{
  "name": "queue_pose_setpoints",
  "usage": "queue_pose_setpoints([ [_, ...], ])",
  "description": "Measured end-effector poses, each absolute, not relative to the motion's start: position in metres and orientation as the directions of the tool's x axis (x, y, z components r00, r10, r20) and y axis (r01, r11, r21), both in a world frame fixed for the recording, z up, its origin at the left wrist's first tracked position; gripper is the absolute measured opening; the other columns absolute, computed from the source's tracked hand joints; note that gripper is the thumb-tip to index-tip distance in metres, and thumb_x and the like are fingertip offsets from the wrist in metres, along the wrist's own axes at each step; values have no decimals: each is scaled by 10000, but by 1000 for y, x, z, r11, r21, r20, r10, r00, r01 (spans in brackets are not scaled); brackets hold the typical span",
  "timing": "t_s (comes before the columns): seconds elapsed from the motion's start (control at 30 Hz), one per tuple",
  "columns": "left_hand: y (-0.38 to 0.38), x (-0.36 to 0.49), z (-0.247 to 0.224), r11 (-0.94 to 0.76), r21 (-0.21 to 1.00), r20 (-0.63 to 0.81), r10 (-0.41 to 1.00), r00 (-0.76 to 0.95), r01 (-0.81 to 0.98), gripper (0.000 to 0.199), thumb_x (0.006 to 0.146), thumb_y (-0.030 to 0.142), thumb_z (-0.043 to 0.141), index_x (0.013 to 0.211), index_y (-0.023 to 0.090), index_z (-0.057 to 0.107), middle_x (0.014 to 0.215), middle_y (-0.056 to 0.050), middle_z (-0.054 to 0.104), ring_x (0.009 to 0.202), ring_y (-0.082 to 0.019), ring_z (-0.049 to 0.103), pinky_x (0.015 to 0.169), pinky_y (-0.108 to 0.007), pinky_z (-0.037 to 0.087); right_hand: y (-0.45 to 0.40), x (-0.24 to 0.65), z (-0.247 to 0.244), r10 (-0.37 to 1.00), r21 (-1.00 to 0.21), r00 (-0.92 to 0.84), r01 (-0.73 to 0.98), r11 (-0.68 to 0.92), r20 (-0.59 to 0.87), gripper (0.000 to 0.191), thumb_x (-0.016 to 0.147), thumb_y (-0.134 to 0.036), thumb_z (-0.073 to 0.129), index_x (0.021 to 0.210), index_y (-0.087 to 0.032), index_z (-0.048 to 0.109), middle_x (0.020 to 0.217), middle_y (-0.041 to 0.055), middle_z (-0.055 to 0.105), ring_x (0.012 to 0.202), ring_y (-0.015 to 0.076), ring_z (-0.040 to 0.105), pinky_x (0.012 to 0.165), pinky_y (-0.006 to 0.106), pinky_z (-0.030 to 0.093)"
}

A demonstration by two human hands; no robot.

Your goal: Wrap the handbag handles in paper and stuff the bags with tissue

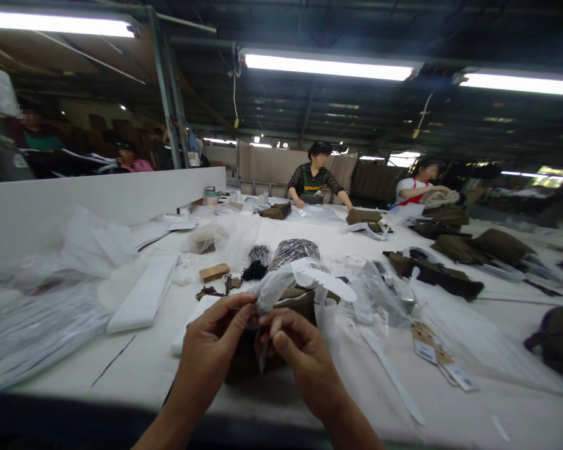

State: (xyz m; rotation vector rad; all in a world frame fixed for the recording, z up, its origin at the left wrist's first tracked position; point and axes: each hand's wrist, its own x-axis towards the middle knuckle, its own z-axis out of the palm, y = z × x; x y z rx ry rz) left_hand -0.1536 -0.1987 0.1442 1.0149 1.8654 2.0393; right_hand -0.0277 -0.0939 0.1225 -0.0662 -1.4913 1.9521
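Note:
In front of me, near the table's front edge, is an olive-brown bag (303, 304). A strap wrapped in white paper (274, 289) arches over it, and a white strip with a notched edge (328, 282) sticks out to the right. My left hand (218, 331) is closed, thumb and fingers pinching the near end of the wrapped strap. Just to its right, my right hand (298, 350) has its fingers curled together close to that same end. Between its fingertips, what it grips is too hidden to name. The bag's lower front lies dark behind both hands.
Beyond the bag sit a plastic-wrapped patterned bundle (295, 250), black cords (254, 270) and a small brown packet (214, 272). Hang tags (434, 350) and olive bags (434, 275) lie right; plastic sleeves (42, 337) lie left. Two co-workers (316, 175) stand across the table.

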Motion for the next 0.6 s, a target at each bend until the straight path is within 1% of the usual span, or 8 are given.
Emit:
queue_pose_setpoints([
  [0.07, -200, -154, 144, -167, 936, 346, 589, -731, 309, 254, 826, 412, 769, 1002, 229, 771, 874, -5, 776, 802, -145, 727, 748, -173, 579, -96, -29, 126, 555, -906, -776, -414, -90, 300, 253, 886, -420, 738, 820, -186, 670, 885, 41, 713, 678, 135, 660, 593, 225, 511],
  [0.13, -202, -154, 145, -158, 931, 358, 586, -727, 330, 242, 842, 406, 755, 1015, 236, 763, 848, 3, 773, 767, -144, 724, 729, -184, 579, -96, -31, 126, 611, -925, -741, -378, -38, 278, 239, 896, -404, 726, 818, -186, 668, 762, 16, 700, 585, 122, 637, 547, 218, 493],
  [0.2, -204, -153, 145, -159, 884, 450, 546, -707, 440, 180, 863, 371, 741, 1001, 258, 762, 939, 10, 775, 856, -145, 726, 789, -186, 570, -94, -36, 125, 647, -924, -705, -382, -4, 288, 204, 887, -377, 737, 845, -186, 677, 747, 9, 707, 578, 121, 638, 563, 223, 509],
  [0.23, -205, -152, 145, -161, 836, 522, 530, -668, 525, 139, 876, 340, 731, 993, 269, 760, 988, 15, 769, 910, -145, 720, 827, -188, 561, -92, -38, 124, 650, -920, -702, -392, -12, 291, 196, 874, -369, 751, 865, -186, 681, 759, 9, 716, 588, 123, 645, 578, 226, 521],
  [0.33, -205, -147, 142, -176, 622, 724, 501, -475, 763, 120, 914, 212, 682, 999, 276, 738, 1013, 22, 742, 961, -135, 695, 887, -204, 541, -90, -47, 122, 643, -901, -729, -412, -137, 236, 253, 810, -370, 820, 896, -177, 680, 758, 2, 724, 617, 118, 661, 614, 217, 548],
  [0.43, -201, -145, 136, -132, 450, 830, 427, -359, 883, 200, 926, 115, 648, 1063, 251, 700, 1028, 3, 715, 962, -127, 677, 916, -218, 526, -90, -53, 124, 639, -837, -760, -421, -348, 117, 351, 747, -414, 871, 879, -162, 665, 756, 5, 723, 612, 102, 656, 606, 199, 565],
  [0.53, -196, -146, 128, -81, 347, 881, 369, -296, 934, 240, 928, 75, 637, 1110, 226, 674, 1061, -13, 690, 996, -120, 660, 950, -211, 503, -93, -55, 128, 637, -753, -770, -435, -493, 28, 418, 693, -434, 907, 868, -156, 648, 786, 32, 745, 611, 107, 671, 594, 203, 585],
  [0.6, -194, -147, 126, -70, 339, 883, 367, -292, 938, 240, 935, 72, 624, 1119, 220, 667, 1072, -13, 681, 1008, -113, 653, 957, -200, 494, -95, -54, 130, 652, -726, -758, -452, -518, 8, 421, 672, -404, 927, 876, -155, 656, 800, 42, 757, 640, 120, 698, 620, 206, 597],
])
